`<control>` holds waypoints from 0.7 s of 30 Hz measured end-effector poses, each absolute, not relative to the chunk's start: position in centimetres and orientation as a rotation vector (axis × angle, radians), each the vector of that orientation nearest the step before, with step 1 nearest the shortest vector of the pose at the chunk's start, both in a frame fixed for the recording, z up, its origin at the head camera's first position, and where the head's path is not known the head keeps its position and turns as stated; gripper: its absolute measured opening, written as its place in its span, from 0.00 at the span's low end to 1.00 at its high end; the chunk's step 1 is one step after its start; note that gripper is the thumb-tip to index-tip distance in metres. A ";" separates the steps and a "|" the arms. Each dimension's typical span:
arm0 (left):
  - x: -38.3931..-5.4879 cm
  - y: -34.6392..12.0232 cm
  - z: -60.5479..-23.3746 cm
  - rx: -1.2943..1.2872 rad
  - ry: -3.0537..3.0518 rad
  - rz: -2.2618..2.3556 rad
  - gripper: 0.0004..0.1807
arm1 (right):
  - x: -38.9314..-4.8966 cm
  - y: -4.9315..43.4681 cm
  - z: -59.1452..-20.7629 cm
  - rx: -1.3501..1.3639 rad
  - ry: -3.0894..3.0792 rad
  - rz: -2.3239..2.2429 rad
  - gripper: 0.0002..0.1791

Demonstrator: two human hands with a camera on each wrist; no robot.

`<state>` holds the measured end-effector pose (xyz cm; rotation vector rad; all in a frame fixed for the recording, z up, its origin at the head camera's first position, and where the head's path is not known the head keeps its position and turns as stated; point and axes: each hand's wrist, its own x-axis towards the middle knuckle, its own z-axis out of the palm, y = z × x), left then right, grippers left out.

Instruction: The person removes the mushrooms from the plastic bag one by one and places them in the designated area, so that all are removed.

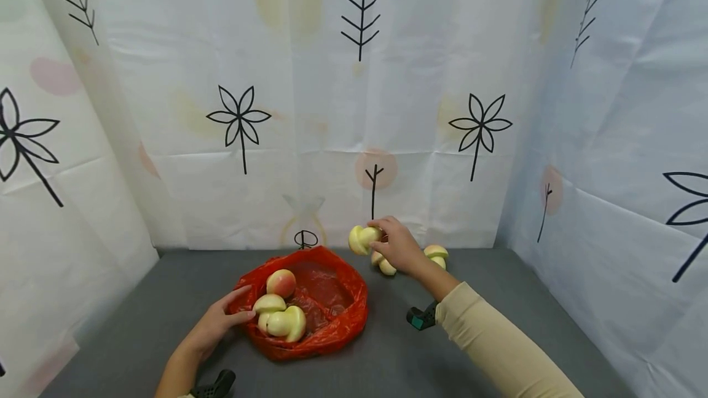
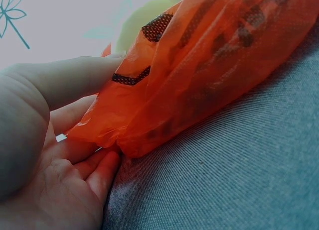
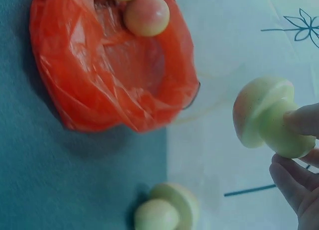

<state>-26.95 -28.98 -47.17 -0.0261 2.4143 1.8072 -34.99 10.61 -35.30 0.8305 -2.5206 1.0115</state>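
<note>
My right hand (image 1: 394,243) pinches a pale yellow-green, mushroom-shaped piece (image 1: 362,239) by its rounded stem, held up right of the bag. In the right wrist view this piece (image 3: 261,115) shows a pinkish blush on its cap. My left hand (image 1: 217,323) grips the left rim of a red plastic bag (image 1: 348,333), thumb over the edge and fingers outside. The left wrist view shows the bag's side (image 2: 199,75) with dark printing. Inside the bag lie several such pieces: one with a rosy cap (image 1: 281,283), others pale (image 1: 295,323).
Two more mushroom-shaped pieces stand on the dark grey table (image 1: 398,349): one (image 1: 385,264) just behind the right hand, another (image 1: 437,255) farther right. Patterned white curtains (image 1: 310,78) enclose the back and sides. Black wrist devices (image 1: 422,317) sit at both wrists.
</note>
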 end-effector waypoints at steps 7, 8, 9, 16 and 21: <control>-26.9 -28.9 -47.1 -0.046 2.417 1.797 0.44 | -35.6 12.0 -35.2 0.779 -2.530 0.991 0.25; -26.9 -28.9 -47.1 -0.049 2.419 1.794 0.44 | -35.7 12.1 -35.4 0.768 -2.533 0.982 0.25; -26.9 -28.9 -47.1 -0.049 2.423 1.791 0.44 | -35.7 12.3 -35.5 0.764 -2.529 0.983 0.25; -26.9 -28.8 -47.3 -0.035 2.434 1.794 0.44 | -36.5 14.3 -37.0 0.676 -2.518 0.976 0.25; -26.9 -28.9 -47.2 -0.031 2.423 1.818 0.44 | -37.2 15.8 -37.6 0.588 -2.492 1.024 0.25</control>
